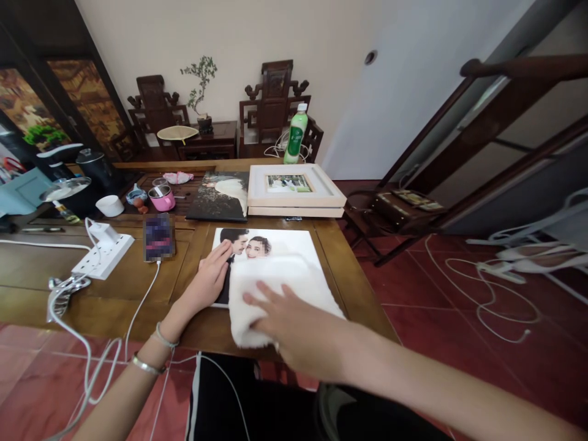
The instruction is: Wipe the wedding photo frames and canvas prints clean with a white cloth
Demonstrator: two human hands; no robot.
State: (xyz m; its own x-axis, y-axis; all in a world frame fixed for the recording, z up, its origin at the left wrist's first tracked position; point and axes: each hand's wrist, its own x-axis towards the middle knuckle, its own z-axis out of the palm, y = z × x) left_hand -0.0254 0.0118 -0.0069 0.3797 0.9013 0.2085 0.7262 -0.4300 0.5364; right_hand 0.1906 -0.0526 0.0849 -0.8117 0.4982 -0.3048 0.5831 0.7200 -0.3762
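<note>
A large photo panel [316, 260] with a picture of a couple lies flat on the wooden table. Across its lower part rests a folded, fluffy white cloth [285, 272], which hides much of the picture and reaches over the table's front edge. My right hand [294, 324] has hold of the cloth from above, its fingers bent and pressing into the pile; motion blurs it slightly. On the panel's left side lies my left hand [214, 272], palm down with fingers stretched out, touching the picture beside the cloth.
Behind the panel lie a dark photo board [218, 196] and stacked pale frames [296, 190], with a green bottle [295, 135] beyond. To the left are a phone [158, 237] on a cable, a white power strip [103, 256] and a pink cup [162, 198]. Loose cables hang off the front edge.
</note>
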